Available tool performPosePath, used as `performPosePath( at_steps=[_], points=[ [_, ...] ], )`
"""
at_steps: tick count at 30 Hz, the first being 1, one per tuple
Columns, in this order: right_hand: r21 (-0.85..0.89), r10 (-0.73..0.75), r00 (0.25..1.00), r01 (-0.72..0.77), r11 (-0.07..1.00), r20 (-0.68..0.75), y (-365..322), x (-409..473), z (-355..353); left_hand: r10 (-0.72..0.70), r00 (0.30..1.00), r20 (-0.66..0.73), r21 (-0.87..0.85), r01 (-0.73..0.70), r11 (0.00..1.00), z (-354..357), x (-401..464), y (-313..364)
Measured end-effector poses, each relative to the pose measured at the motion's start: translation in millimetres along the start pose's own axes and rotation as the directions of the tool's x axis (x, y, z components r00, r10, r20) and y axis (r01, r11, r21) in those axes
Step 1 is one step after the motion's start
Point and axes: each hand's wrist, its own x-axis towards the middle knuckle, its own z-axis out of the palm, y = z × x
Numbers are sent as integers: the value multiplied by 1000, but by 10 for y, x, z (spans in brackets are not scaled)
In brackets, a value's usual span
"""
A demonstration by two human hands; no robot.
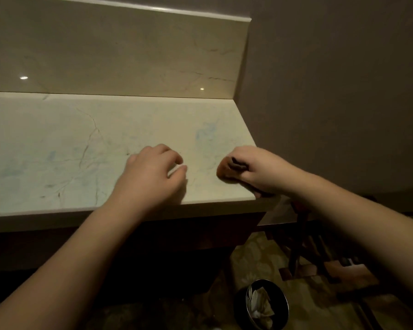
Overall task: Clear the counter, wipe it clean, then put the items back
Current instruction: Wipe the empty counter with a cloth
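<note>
A pale marble counter [69, 151] fills the middle of the view, bare of items, with faint bluish smears on it. My right hand [258, 170] is shut on a brown cloth [227, 170], pressed onto the counter near its front right corner. Part of the cloth hangs over the front edge under my wrist. My left hand [150, 172] rests on the counter just left of the cloth, fingers curled and apart, holding nothing.
A marble backsplash [117, 55] rises behind the counter and a plain wall [332, 91] closes its right end. On the patterned floor below stand a round dark bin [239, 303] with crumpled paper and a wooden folding rack [320, 258].
</note>
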Motion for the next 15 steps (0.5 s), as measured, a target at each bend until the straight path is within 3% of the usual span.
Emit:
performPosePath(
  at_steps=[3,10,15],
  points=[
    [20,-108,993,107,994,48,209,84,-54,-22,1000,1,-38,22,999,120,110,140],
    [2,136,978,-138,990,-155,905,1147,-232,-100,994,-46,-127,93,988,244,155,155],
    [-12,116,982,-119,993,-147,889,1300,-280,-121,991,-58,-148,112,983,231,132,159]
  ],
)
